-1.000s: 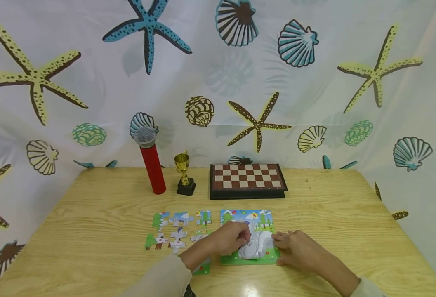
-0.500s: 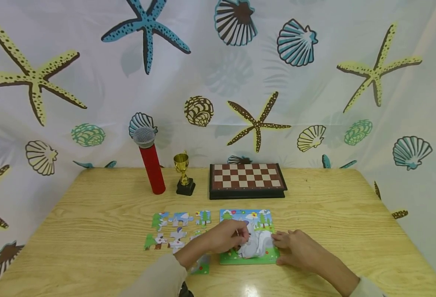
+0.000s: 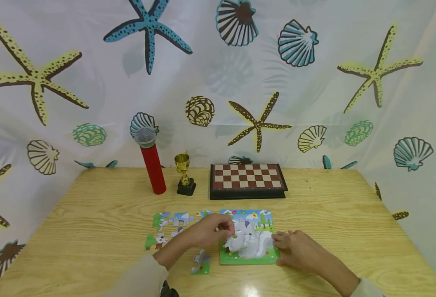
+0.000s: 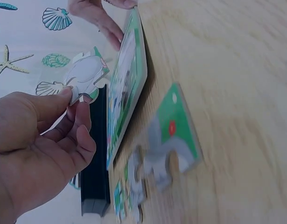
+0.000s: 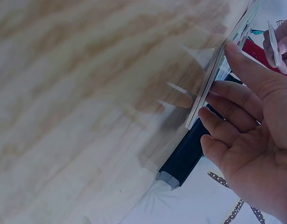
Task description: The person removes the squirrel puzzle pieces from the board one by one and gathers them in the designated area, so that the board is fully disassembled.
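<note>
In the head view my left hand (image 3: 207,231) pinches a grey-and-white jigsaw piece (image 4: 86,72) between thumb and fingers. That piece is lifted and tilted over the left part of the puzzle board (image 3: 269,260), which carries a squirrel picture with trees and grass. My right hand (image 3: 300,249) rests at the board's right edge, its fingers and thumb touching the rim without gripping it. A loose jigsaw piece (image 3: 201,262) with a green corner lies left of the board. More loose pieces (image 3: 160,220) lie farther left, some partly hidden by my left hand and forearm.
Behind the board stands a folded chess box (image 3: 247,181) with a checkered top. A gold trophy cup (image 3: 184,171) and a red microphone (image 3: 153,167) stand to its left. Everything is on a wooden table (image 3: 333,206), with a seashell-patterned cloth (image 3: 210,82) behind.
My left hand has lifted from the lower middle of the board and moved left, with the pinched piece now showing. My right hand has stayed at the board's edge.
</note>
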A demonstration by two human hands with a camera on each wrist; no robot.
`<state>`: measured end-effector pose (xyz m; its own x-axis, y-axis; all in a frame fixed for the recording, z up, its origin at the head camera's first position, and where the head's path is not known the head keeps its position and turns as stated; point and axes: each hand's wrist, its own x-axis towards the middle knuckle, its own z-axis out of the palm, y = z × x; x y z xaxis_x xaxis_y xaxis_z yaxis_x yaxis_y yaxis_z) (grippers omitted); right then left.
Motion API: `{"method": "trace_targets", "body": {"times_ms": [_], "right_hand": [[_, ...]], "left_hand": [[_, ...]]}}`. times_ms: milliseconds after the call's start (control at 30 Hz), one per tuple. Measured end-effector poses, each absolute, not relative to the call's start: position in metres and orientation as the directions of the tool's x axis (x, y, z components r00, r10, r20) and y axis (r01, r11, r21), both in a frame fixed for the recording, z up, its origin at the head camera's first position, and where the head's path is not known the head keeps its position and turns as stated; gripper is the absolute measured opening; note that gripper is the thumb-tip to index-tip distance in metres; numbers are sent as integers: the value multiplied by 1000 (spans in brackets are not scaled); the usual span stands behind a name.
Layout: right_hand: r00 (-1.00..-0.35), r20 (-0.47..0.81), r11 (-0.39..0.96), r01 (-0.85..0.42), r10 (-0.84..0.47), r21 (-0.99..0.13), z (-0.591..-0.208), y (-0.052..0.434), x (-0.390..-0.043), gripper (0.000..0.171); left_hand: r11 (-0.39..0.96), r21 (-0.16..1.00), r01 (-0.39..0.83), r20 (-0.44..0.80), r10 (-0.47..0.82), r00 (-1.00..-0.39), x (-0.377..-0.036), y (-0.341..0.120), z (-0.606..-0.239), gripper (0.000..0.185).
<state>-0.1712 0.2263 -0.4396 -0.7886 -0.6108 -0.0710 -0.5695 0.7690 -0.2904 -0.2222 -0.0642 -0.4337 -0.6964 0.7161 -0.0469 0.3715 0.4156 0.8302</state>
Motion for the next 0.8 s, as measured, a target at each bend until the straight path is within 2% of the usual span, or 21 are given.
{"method": "trace_targets", "body": {"times_ms": [400,800], "right_hand": [[-782,-53,759,-582,-621,-293,-441,227,-171,48],[-784,-74,767,-577,-616,-281,-440,227,-171,49]], "left_hand": [[451,816,362,-35,662,-749,-212,-127,-427,12],[470,823,318,-103,675,-731,-203,-179,-432,9]]}}
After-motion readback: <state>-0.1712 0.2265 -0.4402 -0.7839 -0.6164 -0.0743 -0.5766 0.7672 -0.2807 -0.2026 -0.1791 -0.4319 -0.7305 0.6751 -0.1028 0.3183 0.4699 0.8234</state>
